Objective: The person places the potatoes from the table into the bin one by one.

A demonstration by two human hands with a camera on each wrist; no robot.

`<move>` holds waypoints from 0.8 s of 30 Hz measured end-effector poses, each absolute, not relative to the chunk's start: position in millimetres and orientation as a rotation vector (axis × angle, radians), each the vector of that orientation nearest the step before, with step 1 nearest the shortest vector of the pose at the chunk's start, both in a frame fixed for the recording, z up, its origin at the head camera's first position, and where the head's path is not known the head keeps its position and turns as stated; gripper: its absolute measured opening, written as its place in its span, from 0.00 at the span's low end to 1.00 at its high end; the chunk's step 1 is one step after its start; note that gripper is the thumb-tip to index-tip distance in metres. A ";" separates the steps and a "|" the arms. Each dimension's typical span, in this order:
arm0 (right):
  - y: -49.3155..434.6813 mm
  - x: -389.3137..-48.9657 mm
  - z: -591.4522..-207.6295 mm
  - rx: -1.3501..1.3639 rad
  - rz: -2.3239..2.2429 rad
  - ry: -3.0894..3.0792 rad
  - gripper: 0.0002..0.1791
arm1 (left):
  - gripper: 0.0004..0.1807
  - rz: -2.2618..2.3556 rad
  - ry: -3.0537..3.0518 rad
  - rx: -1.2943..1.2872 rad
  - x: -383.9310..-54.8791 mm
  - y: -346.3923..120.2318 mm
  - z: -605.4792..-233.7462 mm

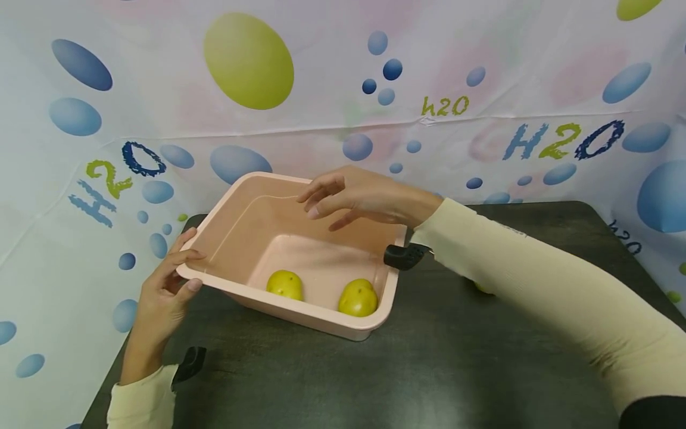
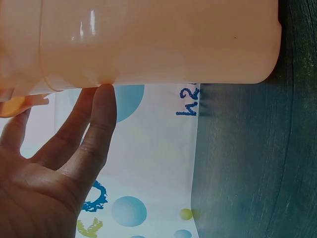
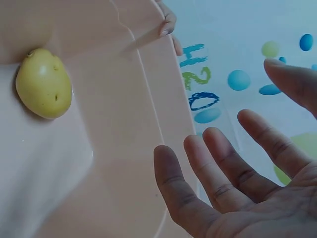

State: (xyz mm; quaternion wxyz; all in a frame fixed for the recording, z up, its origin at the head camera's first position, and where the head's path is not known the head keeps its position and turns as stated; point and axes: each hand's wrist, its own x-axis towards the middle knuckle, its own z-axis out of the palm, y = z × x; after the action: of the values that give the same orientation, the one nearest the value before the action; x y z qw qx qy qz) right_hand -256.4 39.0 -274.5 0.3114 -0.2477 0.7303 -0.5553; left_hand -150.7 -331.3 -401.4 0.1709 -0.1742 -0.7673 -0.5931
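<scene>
A pink plastic basin [image 1: 243, 220] stands on a dark table [image 1: 429, 369]. Two yellow potatoes lie on its floor near the front wall, one on the left [image 1: 285, 284] and one on the right [image 1: 358, 297]. My left hand [image 1: 166, 292] holds the basin's near-left corner, and its fingers [image 2: 96, 129] reach up to the underside of the rim of the basin [image 2: 158, 39]. My right hand [image 1: 348, 196] hovers over the basin's far side, fingers spread and relaxed, holding nothing. In the right wrist view that hand [image 3: 233, 173] hangs above the basin wall [image 3: 124, 148], with one potato [image 3: 43, 83] below.
A backdrop cloth [image 1: 482, 89] printed with bubbles and "H2O" closes off the back and both sides of the table. A small yellow-green thing [image 1: 482, 289] peeks out from under my right forearm. Bare tabletop lies in front of the basin and to its right.
</scene>
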 end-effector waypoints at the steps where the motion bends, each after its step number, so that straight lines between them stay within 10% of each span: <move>1: 44.4 -254.9 -274.3 -0.651 -1.471 1.925 0.23 | 0.18 -1.691 -2.174 -0.499 -150.8 -331.2 -401.4; 24: 177.1 -191.6 -285.2 -0.529 -1.595 2.153 0.25 | 0.18 -1.678 -2.194 -0.510 -150.2 -330.4 -400.6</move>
State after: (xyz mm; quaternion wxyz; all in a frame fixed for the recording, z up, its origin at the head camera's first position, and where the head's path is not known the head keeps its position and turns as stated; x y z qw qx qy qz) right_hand -191.6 177.1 -285.2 0.2041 -0.1895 0.7717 -0.5717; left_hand -150.2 -330.4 -400.6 0.1657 -0.1792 -0.7702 -0.5893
